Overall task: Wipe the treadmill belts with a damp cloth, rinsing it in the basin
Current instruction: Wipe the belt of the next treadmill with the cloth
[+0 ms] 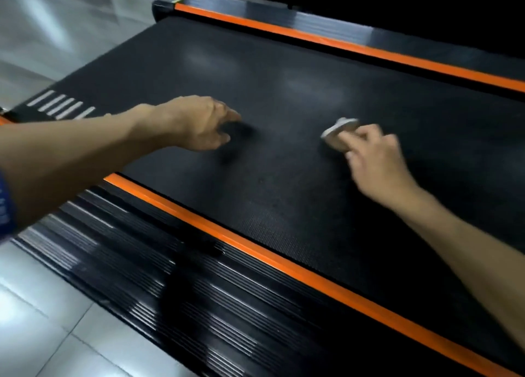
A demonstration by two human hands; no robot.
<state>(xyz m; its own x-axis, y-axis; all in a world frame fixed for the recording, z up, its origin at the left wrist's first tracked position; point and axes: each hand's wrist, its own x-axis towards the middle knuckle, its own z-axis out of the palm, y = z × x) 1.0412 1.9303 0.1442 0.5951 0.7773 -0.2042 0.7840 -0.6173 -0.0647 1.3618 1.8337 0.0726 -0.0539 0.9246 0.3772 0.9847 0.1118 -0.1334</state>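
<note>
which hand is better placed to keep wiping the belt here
The right hand: it already grips the cloth against the treadmill belt. The left hand holds nothing, its fingers loose over the belt beside it.

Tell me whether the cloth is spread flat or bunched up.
Bunched: the small grey-white cloth shows as a wad gripped in the right hand on the black belt.
</note>
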